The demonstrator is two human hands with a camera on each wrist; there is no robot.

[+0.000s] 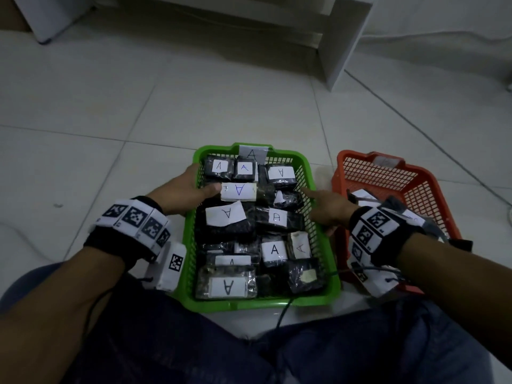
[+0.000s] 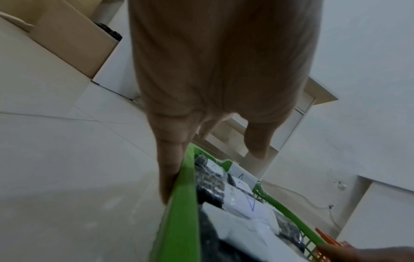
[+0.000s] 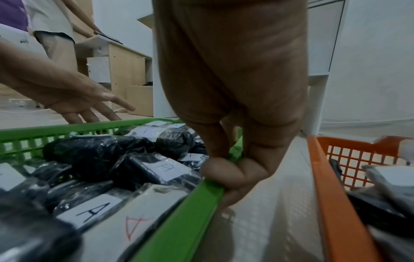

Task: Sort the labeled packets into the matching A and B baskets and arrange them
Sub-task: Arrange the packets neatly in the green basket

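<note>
A green basket [image 1: 249,303] marked A stands on the floor in front of me, filled with several black packets [image 1: 228,286] with white A labels. My left hand [image 1: 191,189] lies against its left rim [image 2: 183,212], fingers straight along the outside and thumb reaching over onto a packet. My right hand [image 1: 327,209] grips the right rim [image 3: 179,221], its fingers [image 3: 226,173] curled over and under the edge. The orange basket [image 1: 415,189] stands to the right with a few packets [image 1: 363,196] inside; its label is blurred.
My legs in dark trousers [image 1: 194,350] frame the green basket's near side. A white furniture leg [image 1: 340,42] stands on the tiled floor ahead. Another person [image 3: 53,35] stands at a wooden desk behind. A cardboard box [image 2: 67,39] sits to the left.
</note>
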